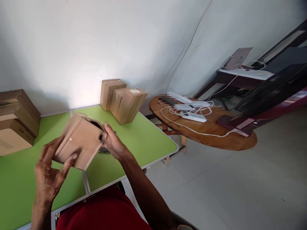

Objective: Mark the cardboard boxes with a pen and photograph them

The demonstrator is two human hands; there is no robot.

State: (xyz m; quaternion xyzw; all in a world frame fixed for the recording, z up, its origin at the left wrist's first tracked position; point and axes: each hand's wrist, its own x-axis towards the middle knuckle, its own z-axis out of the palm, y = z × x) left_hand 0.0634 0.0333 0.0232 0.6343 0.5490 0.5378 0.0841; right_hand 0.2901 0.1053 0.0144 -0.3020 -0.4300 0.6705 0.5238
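Right now my left hand (51, 171) grips the lower near end of a blurred cardboard box (79, 142), fingers spread along its side, while my right hand (114, 143) pinches its far edge, above the green table (144, 137).

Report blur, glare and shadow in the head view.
Head view: the cardboard box between the left hand and right hand is motion-blurred; the stacked boxes stay sharp; a bright glare patch lights the wall; the tilted frame skews the green table.
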